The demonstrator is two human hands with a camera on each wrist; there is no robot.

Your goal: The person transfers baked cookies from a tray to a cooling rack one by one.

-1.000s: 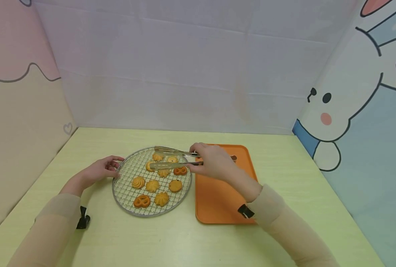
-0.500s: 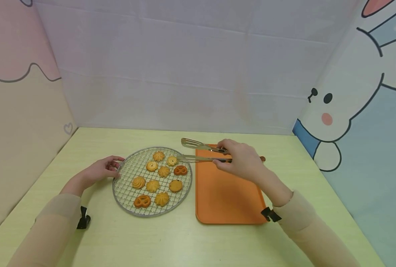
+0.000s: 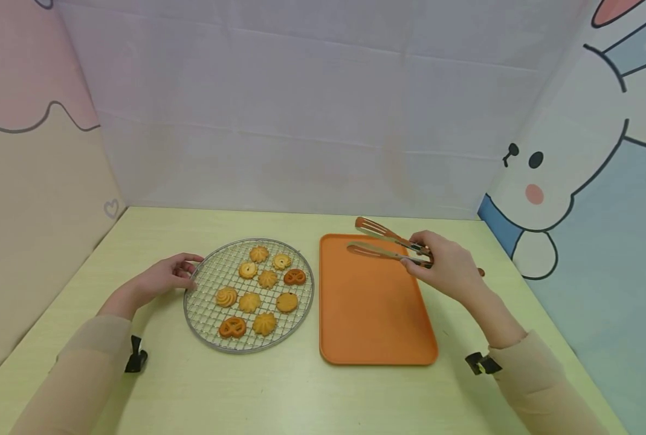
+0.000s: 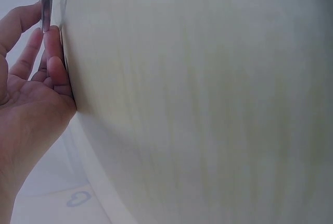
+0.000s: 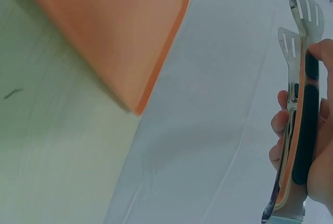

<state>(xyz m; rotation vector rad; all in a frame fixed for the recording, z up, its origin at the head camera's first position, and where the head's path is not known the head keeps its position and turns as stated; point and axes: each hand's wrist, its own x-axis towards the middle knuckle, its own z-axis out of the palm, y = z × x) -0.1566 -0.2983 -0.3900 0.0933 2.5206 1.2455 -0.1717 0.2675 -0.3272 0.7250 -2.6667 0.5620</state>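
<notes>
At the left, a round wire cooling rack carries several cookies, some flower-shaped, along with pretzels. My left hand holds the rack's left rim; in the left wrist view the rim runs between thumb and fingers. My right hand grips metal tongs by the dark handles. The tongs' slotted heads stand apart with nothing between them, over the far side of the orange tray. In the right wrist view the tongs show black grip pads, fingers wrapped around them.
The pale wooden table ends at a white cloth wall behind. Printed panels stand at both sides, the right one with a rabbit. A narrow strip of table lies between rack and tray.
My right hand has carried the tongs rightward from over the cookies to the tray's far right, their heads staying apart. The left hand and cookies have stayed in place.
</notes>
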